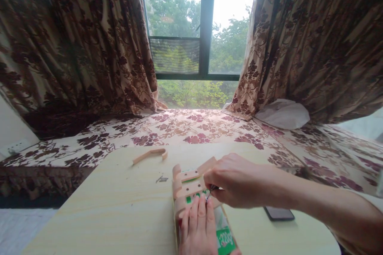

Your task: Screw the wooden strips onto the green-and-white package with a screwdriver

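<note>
In front of me lies a box (pixel 225 241) with green and white print, part of which reads "220g". Curved light-wood pieces (pixel 191 188) with dark screws or holes lie across its upper part. My left hand (pixel 199 225) rests flat on the box and the nearest wooden piece, fingers stretched out. My right hand (pixel 224 181) is closed round a screwdriver (pixel 213 187); only a dark bit of handle and a thin shaft show. Its tip meets the wood close to my left fingertips, where the contact is partly hidden.
A loose bent wooden strip (pixel 149 154) lies on the pale table (pixel 104 207), near a small pile of screws (pixel 162 179). A phone (pixel 279 213) lies under my right forearm. Behind the table are a floral-covered ledge (pixel 191 125), curtains and a window.
</note>
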Available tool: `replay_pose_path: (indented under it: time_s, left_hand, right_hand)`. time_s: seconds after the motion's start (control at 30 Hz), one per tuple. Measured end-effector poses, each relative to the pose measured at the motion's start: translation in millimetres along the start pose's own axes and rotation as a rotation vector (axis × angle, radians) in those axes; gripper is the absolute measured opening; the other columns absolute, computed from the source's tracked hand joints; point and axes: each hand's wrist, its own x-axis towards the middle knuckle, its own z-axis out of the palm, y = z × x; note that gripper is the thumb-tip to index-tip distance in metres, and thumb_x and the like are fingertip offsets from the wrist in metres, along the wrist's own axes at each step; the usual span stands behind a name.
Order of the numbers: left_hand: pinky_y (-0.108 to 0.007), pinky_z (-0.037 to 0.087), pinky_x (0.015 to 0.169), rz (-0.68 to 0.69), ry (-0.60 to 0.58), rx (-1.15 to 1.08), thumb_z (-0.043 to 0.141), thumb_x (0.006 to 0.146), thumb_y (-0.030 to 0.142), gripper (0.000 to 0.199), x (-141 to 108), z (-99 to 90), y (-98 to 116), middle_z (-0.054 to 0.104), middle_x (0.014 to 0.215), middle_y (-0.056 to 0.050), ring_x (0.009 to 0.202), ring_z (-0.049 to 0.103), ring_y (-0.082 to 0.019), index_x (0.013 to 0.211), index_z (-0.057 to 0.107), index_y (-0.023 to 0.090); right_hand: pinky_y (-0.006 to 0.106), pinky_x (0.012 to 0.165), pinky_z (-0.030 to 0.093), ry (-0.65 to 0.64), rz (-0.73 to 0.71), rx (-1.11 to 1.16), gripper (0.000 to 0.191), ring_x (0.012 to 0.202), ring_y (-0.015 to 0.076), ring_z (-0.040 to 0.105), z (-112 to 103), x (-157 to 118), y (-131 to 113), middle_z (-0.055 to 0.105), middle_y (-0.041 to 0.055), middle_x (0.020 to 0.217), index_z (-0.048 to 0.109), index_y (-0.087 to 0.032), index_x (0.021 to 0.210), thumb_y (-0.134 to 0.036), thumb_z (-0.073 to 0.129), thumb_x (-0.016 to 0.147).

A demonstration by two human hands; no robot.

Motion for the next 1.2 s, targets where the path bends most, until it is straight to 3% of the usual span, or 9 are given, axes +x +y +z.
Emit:
replay_pose_path:
  time_s: [0.23, 0.37, 0.7, 1.03, 1.2]
  left_hand:
    - [-0.041, 0.031, 0.094, 0.003, -0.042, -0.040, 0.042, 0.076, 0.066, 0.072, 0.5, -7.0, 0.2, 0.059, 0.123, -0.012, 0.113, 0.050, -0.026, 0.120, 0.055, 0.010]
    - [-0.042, 0.030, 0.095, -0.060, -0.062, -0.091, 0.039, 0.076, 0.070, 0.077, 5.9, -14.9, 2.3, 0.060, 0.122, -0.013, 0.113, 0.050, -0.027, 0.120, 0.054, 0.008]
    - [-0.040, 0.031, 0.094, -0.194, 0.024, -0.167, 0.041, 0.070, 0.078, 0.083, 20.9, -29.5, 6.8, 0.065, 0.111, -0.013, 0.108, 0.052, -0.026, 0.112, 0.059, 0.009]
    - [-0.037, 0.034, 0.093, -0.076, -0.024, -0.108, 0.040, 0.072, 0.075, 0.084, 14.2, -26.5, 3.7, 0.061, 0.117, -0.015, 0.110, 0.052, -0.028, 0.121, 0.053, 0.008]
    - [-0.044, 0.034, 0.096, -0.287, 0.150, -0.155, 0.029, 0.080, 0.069, 0.074, 8.2, -18.3, 7.5, 0.064, 0.108, -0.018, 0.108, 0.055, -0.031, 0.114, 0.056, 0.009]
  right_hand:
    - [0.026, 0.048, 0.021, 0.022, -0.010, 0.006, 0.014, 0.057, 0.0132, 0.056, -0.7, -3.3, -0.4, 0.068, 0.0057, 0.067, 0.064, -0.017, 0.072, -0.019, 0.050, 0.076]
    - [0.026, 0.049, 0.021, 0.044, -0.018, 0.025, 0.014, 0.059, 0.0131, 0.056, 0.7, -3.5, 2.8, 0.067, 0.0049, 0.066, 0.064, -0.018, 0.073, -0.020, 0.051, 0.075]
    - [0.025, 0.049, 0.022, 0.035, -0.017, 0.040, 0.015, 0.057, 0.0125, 0.054, 2.3, -0.5, 4.8, 0.066, 0.0036, 0.066, 0.065, -0.018, 0.075, -0.020, 0.050, 0.076]
    - [0.025, 0.052, 0.025, 0.025, -0.016, 0.088, 0.015, 0.058, 0.0120, 0.050, 1.2, -7.7, 1.8, 0.063, 0.0037, 0.064, 0.061, -0.016, 0.069, -0.019, 0.050, 0.079]
    - [0.025, 0.052, 0.025, 0.031, -0.005, 0.100, 0.016, 0.056, 0.0109, 0.046, 3.6, -7.8, 3.8, 0.062, 0.0031, 0.064, 0.060, -0.016, 0.067, -0.019, 0.050, 0.079]
